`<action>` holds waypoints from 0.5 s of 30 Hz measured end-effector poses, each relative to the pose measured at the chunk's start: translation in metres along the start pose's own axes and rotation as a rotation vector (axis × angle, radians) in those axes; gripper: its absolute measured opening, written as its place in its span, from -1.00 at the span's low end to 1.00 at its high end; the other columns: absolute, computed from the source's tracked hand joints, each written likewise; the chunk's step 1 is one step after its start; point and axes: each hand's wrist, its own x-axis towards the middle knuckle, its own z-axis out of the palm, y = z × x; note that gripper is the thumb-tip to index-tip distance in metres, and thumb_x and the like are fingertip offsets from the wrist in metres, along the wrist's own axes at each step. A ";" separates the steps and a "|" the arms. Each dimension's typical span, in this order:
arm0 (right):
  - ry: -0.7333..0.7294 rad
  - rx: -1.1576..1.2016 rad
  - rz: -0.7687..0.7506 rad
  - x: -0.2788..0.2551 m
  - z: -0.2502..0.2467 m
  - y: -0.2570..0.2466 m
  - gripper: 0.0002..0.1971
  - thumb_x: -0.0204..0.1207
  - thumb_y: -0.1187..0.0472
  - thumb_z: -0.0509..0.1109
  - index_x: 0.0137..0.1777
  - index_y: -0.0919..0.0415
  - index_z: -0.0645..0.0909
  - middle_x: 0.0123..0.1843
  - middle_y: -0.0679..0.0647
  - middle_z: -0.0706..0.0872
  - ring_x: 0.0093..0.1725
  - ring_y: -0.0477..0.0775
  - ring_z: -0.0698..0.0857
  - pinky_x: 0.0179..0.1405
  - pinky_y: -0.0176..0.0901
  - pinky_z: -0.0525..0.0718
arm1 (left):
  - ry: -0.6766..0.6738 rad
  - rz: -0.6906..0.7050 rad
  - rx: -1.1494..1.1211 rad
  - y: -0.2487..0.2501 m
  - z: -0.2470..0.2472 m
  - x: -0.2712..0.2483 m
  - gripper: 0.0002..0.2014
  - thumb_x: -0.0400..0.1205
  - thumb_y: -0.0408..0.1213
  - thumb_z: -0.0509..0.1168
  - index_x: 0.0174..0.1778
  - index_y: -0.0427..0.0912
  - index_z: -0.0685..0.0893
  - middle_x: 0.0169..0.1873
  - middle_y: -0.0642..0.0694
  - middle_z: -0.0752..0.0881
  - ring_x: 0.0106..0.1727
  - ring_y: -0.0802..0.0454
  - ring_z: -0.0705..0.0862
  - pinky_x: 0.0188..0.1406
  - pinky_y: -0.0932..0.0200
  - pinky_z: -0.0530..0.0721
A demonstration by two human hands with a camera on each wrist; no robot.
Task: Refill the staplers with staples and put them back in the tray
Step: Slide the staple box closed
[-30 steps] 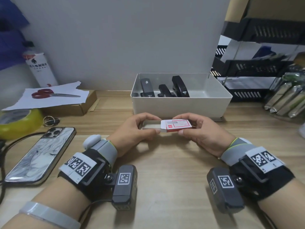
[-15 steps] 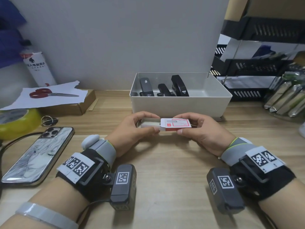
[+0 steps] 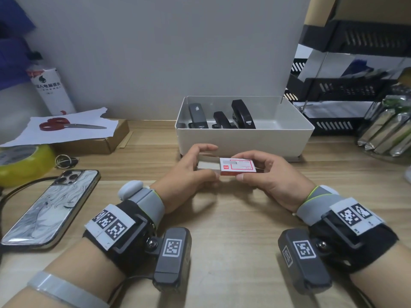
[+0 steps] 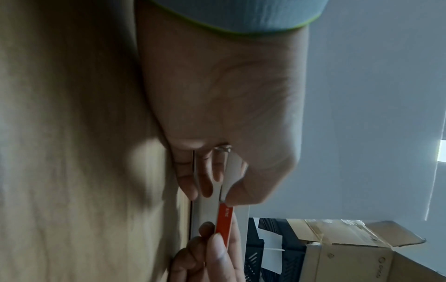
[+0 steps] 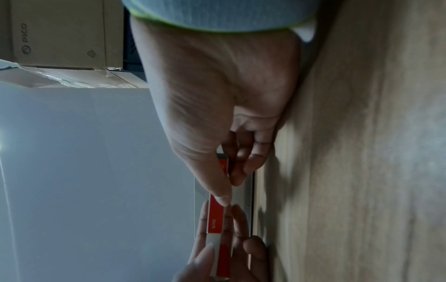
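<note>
A small red and white staple box (image 3: 236,167) is held just above the desk in front of the white tray (image 3: 242,138). My right hand (image 3: 264,172) pinches its outer sleeve (image 5: 216,219). My left hand (image 3: 191,172) pinches the pale inner drawer (image 3: 208,164), which sticks out of the sleeve to the left. In the left wrist view the drawer (image 4: 212,200) runs from my fingers to the red sleeve (image 4: 224,221). Three black staplers (image 3: 198,117) (image 3: 222,121) (image 3: 242,115) stand in the tray's left half. What lies in the drawer is hidden.
A phone (image 3: 51,207) lies at the left, with a yellow tape roll (image 3: 22,163) behind it. Red scissors (image 3: 66,125) rest on paper over a flat cardboard box. A spray can (image 3: 52,92) stands by the wall. Black shelf trays (image 3: 347,90) and foil packets (image 3: 387,134) fill the right.
The inner drawer has slid a little back into the sleeve and shows less. Both hands keep their hold on the box at about the same spot.
</note>
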 end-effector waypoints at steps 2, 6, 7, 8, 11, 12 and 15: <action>0.028 0.003 0.002 0.001 0.000 0.001 -0.61 0.39 0.52 0.53 0.20 0.24 0.72 0.02 0.13 0.81 -0.16 -0.09 0.66 -0.25 -0.38 0.60 | 0.046 -0.009 -0.060 0.002 0.001 0.002 -0.35 0.40 -0.48 0.34 0.47 -0.12 0.48 0.24 -0.25 0.62 -0.07 -0.08 0.72 -0.20 0.12 0.70; 0.072 0.001 0.021 0.000 -0.002 0.002 -0.62 0.41 0.52 0.52 0.20 0.24 0.72 0.04 0.19 0.80 -0.16 -0.03 0.63 -0.32 -0.35 0.60 | 0.160 -0.061 -0.290 0.006 -0.002 0.005 -0.53 0.59 -0.50 0.28 0.45 -0.24 0.50 0.17 -0.34 0.70 -0.05 -0.12 0.75 -0.33 0.18 0.72; 0.084 0.005 0.023 0.000 -0.002 0.001 -0.62 0.41 0.53 0.52 0.21 0.26 0.72 0.04 0.21 0.79 -0.16 -0.02 0.62 -0.33 -0.34 0.60 | 0.176 -0.076 -0.351 0.006 -0.005 0.005 -0.62 0.68 -0.46 0.22 0.44 -0.28 0.51 0.15 -0.39 0.75 -0.05 -0.14 0.79 -0.28 0.16 0.78; 0.101 0.014 0.026 0.000 -0.002 0.001 -0.63 0.42 0.54 0.51 0.21 0.27 0.71 0.02 0.21 0.78 -0.19 -0.01 0.60 -0.35 -0.34 0.59 | 0.190 -0.085 -0.398 0.007 -0.007 0.006 -0.67 0.75 -0.40 0.17 0.43 -0.33 0.53 0.13 -0.42 0.77 -0.03 -0.17 0.81 -0.20 0.14 0.82; 0.139 0.041 0.038 -0.001 -0.003 0.000 -0.64 0.43 0.55 0.48 0.20 0.28 0.71 -0.05 0.16 0.74 -0.29 0.00 0.53 -0.38 -0.32 0.55 | 0.182 -0.088 -0.424 0.003 -0.013 0.007 -0.66 0.82 -0.34 0.09 0.37 -0.46 0.62 0.08 -0.39 0.80 -0.03 -0.13 0.86 0.02 0.15 0.85; 0.140 0.039 0.039 -0.001 -0.003 0.000 -0.64 0.43 0.54 0.49 0.20 0.28 0.72 -0.05 0.15 0.75 -0.28 0.02 0.53 -0.37 -0.32 0.55 | 0.160 -0.083 -0.394 0.002 -0.013 0.006 -0.67 0.82 -0.39 0.08 0.37 -0.44 0.65 0.07 -0.35 0.80 -0.04 -0.08 0.86 0.05 0.17 0.83; 0.114 0.025 0.033 -0.002 -0.002 0.000 -0.64 0.42 0.53 0.50 0.20 0.26 0.72 -0.01 0.18 0.76 -0.20 0.05 0.54 -0.34 -0.31 0.57 | 0.099 -0.062 -0.314 0.000 -0.011 0.004 -0.68 0.77 -0.50 0.14 0.39 -0.34 0.68 0.05 -0.24 0.81 0.00 -0.01 0.84 0.09 0.23 0.81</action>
